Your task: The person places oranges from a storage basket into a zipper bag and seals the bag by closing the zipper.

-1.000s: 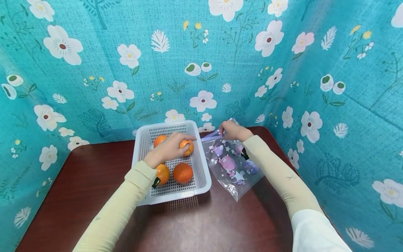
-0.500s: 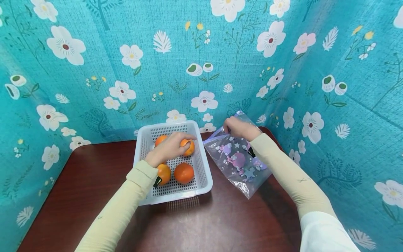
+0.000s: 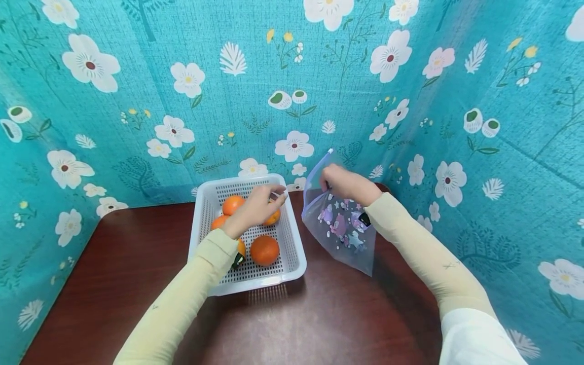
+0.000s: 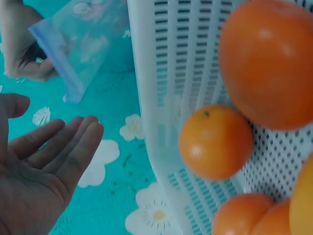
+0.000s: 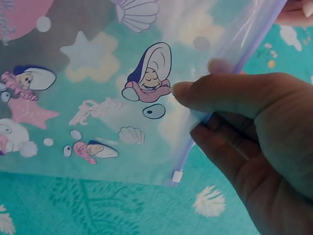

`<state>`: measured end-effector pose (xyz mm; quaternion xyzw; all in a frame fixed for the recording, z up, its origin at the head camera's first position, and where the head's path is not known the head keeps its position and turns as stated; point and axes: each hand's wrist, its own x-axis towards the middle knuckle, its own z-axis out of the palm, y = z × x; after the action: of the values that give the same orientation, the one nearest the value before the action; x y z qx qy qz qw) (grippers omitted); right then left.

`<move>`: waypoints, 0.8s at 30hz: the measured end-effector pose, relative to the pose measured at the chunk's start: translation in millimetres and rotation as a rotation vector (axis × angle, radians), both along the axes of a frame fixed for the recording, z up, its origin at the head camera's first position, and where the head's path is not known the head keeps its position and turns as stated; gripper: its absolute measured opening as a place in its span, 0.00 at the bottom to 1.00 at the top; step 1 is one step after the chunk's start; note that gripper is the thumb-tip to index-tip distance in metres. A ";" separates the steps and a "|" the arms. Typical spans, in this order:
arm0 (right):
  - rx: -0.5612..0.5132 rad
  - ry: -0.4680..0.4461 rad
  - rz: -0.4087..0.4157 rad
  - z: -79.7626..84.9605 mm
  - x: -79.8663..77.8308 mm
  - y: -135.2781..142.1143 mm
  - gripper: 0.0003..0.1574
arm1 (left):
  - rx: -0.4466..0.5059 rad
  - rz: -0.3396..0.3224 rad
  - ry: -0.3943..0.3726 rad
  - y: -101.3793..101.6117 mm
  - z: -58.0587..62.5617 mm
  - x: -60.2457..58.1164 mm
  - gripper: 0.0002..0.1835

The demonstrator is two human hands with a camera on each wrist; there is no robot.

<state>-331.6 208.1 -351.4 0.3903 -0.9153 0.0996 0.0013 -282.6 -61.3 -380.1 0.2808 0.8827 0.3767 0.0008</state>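
Observation:
My right hand pinches a clear slider zip bag near its purple zip edge. Pink and purple cartoon prints cover the bag, and a white slider sits at one end of the zip in the right wrist view. Raised off the table, the bag hangs tilted, its zip edge facing left. My left hand hovers over the far right part of a white plastic basket, apart from the bag. In the left wrist view its fingers are extended, holding nothing.
Several orange fruits lie in the basket, among them a small mandarin-like one and a larger one. The dark red-brown table meets a teal flowered cloth behind and to the right.
My right hand has lifted the bag's zip edge, so the bag now hangs more upright. My left hand has shifted slightly right and up, towards the bag.

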 end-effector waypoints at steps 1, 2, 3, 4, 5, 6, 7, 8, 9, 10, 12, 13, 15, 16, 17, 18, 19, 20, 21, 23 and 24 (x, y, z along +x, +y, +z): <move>-0.001 -0.001 0.009 1.7 3.1 -2.7 0.21 | 0.006 0.009 -0.018 3.5 -0.6 -0.3 0.22; -0.002 0.002 0.021 2.8 5.8 -5.4 0.21 | 0.010 0.019 -0.031 6.8 -1.4 -0.3 0.23; -0.008 0.008 0.033 3.8 8.6 -8.3 0.21 | 0.018 0.031 -0.049 9.9 -1.9 0.2 0.24; -0.013 0.013 0.049 4.7 11.2 -10.8 0.20 | 0.032 0.042 -0.065 13.0 -2.7 0.6 0.25; -0.019 0.012 0.066 5.3 13.7 -13.7 0.19 | 0.058 0.046 -0.091 16.2 -2.9 1.5 0.26; -0.027 0.017 0.086 5.5 16.0 -16.3 0.19 | 0.084 0.049 -0.112 19.1 -3.8 2.1 0.26; -0.033 0.023 0.106 5.1 17.8 -18.6 0.18 | 0.118 0.052 -0.139 21.8 -4.5 3.0 0.27; -0.040 0.028 0.127 4.9 19.7 -20.8 0.17 | 0.156 0.047 -0.166 24.3 -5.1 3.9 0.27; -0.049 0.025 0.141 4.4 21.5 -22.5 0.17 | 0.197 0.045 -0.198 26.4 -5.3 5.0 0.26; -0.065 0.018 0.150 3.8 23.2 -24.3 0.16 | 0.241 0.039 -0.226 28.0 -5.8 5.9 0.26; -0.098 0.005 0.156 1.7 25.7 -26.7 0.16 | 0.308 0.033 -0.268 29.9 -7.6 6.6 0.24; -0.120 -0.003 0.156 0.5 26.6 -27.4 0.17 | 0.331 0.032 -0.282 30.2 -8.1 7.3 0.24; -0.171 -0.012 0.152 -2.0 27.9 -28.3 0.18 | 0.365 0.026 -0.300 30.2 -9.9 7.5 0.23; -0.197 -0.015 0.149 -3.5 28.2 -28.6 0.17 | 0.371 0.020 -0.304 30.0 -10.8 7.7 0.22; -0.213 -0.007 0.146 -5.5 27.8 -28.8 0.17 | 0.373 0.014 -0.307 29.6 -11.8 7.7 0.22; -0.231 0.000 0.142 -7.4 27.5 -29.1 0.15 | 0.376 0.006 -0.310 29.1 -12.7 7.8 0.22; -0.241 0.009 0.132 -9.6 27.0 -29.5 0.14 | 0.378 0.005 -0.316 28.9 -13.1 8.0 0.22; -0.252 0.016 0.122 -11.3 27.1 -30.0 0.13 | 0.379 0.003 -0.318 28.6 -13.8 8.1 0.23; -0.259 0.029 0.108 -13.5 26.6 -30.6 0.13 | 0.380 0.001 -0.322 28.4 -14.4 8.0 0.23; -0.268 0.050 0.081 -17.1 25.9 -32.7 0.11 | 0.385 -0.002 -0.327 28.1 -15.4 7.3 0.24; -0.272 0.054 0.062 -18.5 26.0 -33.6 0.09 | 0.383 0.003 -0.328 28.2 -15.5 7.2 0.24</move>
<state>-305.7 174.4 -369.9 0.4173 -0.8803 0.2123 0.0759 -275.4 -33.0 -395.6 0.2099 0.7838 0.5775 0.0902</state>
